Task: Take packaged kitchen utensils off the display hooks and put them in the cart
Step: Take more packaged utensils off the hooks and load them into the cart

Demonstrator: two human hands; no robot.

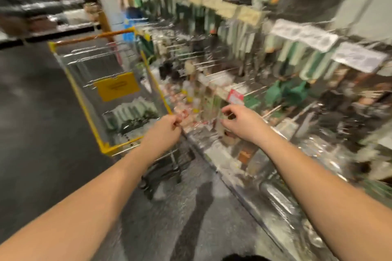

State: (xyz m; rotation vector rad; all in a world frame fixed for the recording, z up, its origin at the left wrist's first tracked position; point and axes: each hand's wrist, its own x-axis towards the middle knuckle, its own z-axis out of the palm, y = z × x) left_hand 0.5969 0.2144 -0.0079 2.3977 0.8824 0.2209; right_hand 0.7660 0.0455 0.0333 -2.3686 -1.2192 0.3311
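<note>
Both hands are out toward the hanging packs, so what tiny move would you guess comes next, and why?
Probably the right hand closes on a pack on the hooks just ahead: its fingers are curled apart, seemingly holding nothing. The left hand is fisted by the cart corner. Blur hides finer detail.

I have both bare forearms stretched forward and converging toward the middle of the view. My left hand [164,131] is curled into a loose fist, knuckles up, thumb pressed against the bent fingers. My right hand [238,122] sits just beside it, slightly higher, palm down, its fingers [228,110] hooked and thumb spread below them in a half-closed pinch. The 2 hands are near each other but apart. Motion blur smears the fingertips.
</note>
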